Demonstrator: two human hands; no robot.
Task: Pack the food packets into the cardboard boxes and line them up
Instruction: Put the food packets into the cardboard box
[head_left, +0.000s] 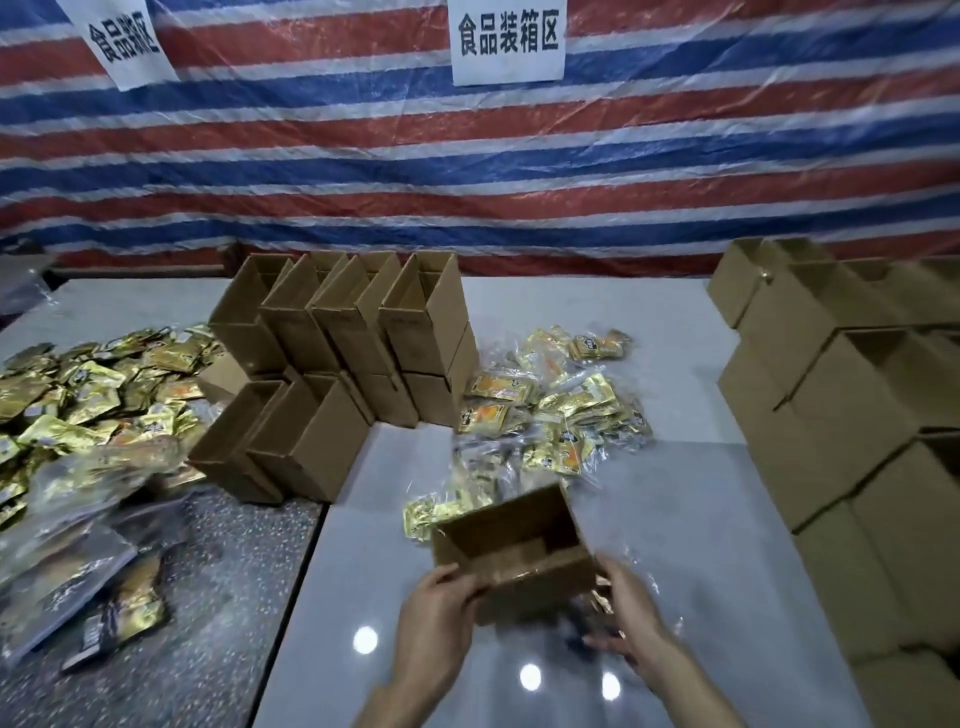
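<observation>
Both grips are on one open cardboard box, which I hold tilted over the near part of the pale counter, its open top facing up and away from me. My left grip has its fingers curled round the box's near left corner. My right grip lies against the near right corner; motion blur smears its fingers, so I cannot tell whether it clasps the box or only touches it. Just beyond the box lies a heap of gold food packets in clear wrap, and a larger heap spreads over the counter's left side; the print on them is too blurred to read. Between the two heaps stands a block of open boxes, stacked in tiers. At the right edge rises a further pile of boxes. On the striped red, white and blue tarp behind hangs a white sign reading 食品装箱区, and a second sign, tilted, to its left appears to bear the same characters. Clear bags of packets lie at the near left.
</observation>
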